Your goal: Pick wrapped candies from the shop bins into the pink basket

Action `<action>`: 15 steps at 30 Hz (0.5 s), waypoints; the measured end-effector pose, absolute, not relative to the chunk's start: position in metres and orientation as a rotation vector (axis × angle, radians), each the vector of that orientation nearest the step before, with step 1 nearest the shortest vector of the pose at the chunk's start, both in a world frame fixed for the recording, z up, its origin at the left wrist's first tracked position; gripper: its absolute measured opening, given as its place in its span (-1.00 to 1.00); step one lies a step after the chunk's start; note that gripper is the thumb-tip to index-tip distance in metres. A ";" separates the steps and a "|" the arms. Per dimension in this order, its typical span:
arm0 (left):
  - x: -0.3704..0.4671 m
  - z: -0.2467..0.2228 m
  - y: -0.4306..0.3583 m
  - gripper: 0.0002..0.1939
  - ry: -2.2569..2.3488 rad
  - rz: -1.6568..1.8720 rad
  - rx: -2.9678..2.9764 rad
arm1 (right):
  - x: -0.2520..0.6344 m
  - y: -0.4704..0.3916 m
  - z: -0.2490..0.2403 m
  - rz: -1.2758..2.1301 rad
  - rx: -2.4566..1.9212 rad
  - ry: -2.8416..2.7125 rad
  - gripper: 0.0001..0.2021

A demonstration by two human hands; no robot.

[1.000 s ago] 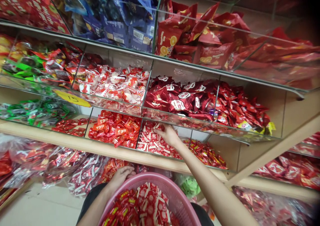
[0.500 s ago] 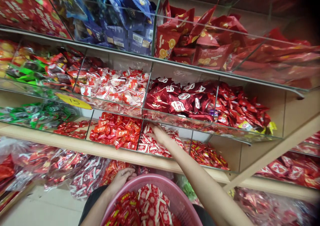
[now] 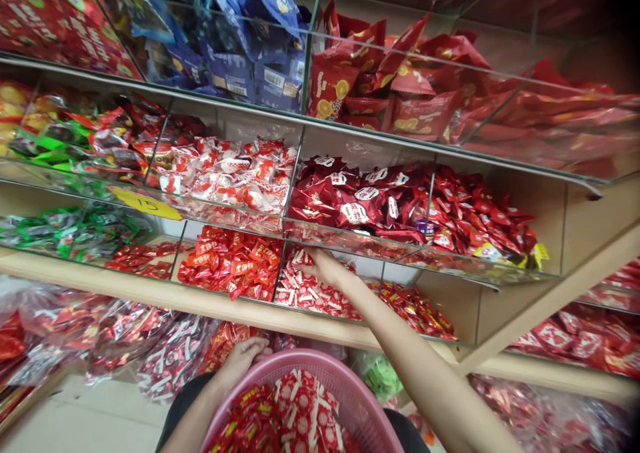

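My right hand point(image 3: 320, 266) reaches into a bottom-shelf compartment and touches the red-and-white wrapped candies point(image 3: 313, 291) there; its fingers are apart and point down at the pile. A pink plastic basket point(image 3: 270, 366) sits between my knees. Inside it are red-and-yellow candies point(image 3: 250, 416) on the left and red-and-white candies point(image 3: 307, 406) on the right. My left hand point(image 3: 245, 358) rests by the basket's upper left rim, its fingers loosely bent. Whether those fingers grip anything is not clear.
Glass-fronted shelves point(image 3: 350, 233) rise above with red, white and blue packets. A yellow tag point(image 3: 146, 203) marked 15 hangs at the left. Clear bags of sweets point(image 3: 173, 353) lie under the wooden shelf edge point(image 3: 200, 295). A slanted wooden board point(image 3: 560, 299) stands at the right.
My right hand has shifted slightly right and down over the candies, and its fingers show more clearly. My left hand and the basket are nearly unchanged.
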State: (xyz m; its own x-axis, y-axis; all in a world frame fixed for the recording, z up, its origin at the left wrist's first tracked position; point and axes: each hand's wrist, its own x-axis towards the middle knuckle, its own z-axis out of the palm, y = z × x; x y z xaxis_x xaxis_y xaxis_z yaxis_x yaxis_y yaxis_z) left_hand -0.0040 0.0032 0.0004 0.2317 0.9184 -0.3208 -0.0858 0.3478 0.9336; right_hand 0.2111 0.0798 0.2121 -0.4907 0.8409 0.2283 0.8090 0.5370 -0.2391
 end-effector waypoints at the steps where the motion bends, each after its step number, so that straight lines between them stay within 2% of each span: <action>1: -0.003 0.002 0.003 -0.48 1.108 0.861 0.966 | 0.215 0.079 0.215 0.152 -1.375 -2.473 -0.63; 7: 0.000 0.007 0.000 -0.52 1.104 0.851 0.966 | 0.225 0.070 0.218 0.119 -1.597 -2.645 -0.71; 15: -0.003 0.003 0.000 -0.47 1.098 0.858 0.966 | 0.215 0.066 0.210 0.103 -1.683 -2.672 -0.75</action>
State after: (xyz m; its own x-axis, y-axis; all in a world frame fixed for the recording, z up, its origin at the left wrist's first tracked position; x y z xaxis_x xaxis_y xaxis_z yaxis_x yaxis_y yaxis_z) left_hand -0.0030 0.0004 0.0031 0.2403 0.9171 -0.3182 -0.0872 0.3469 0.9338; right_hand 0.2149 0.0658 0.2100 -0.4323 0.9004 -0.0501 0.9015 0.4303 -0.0456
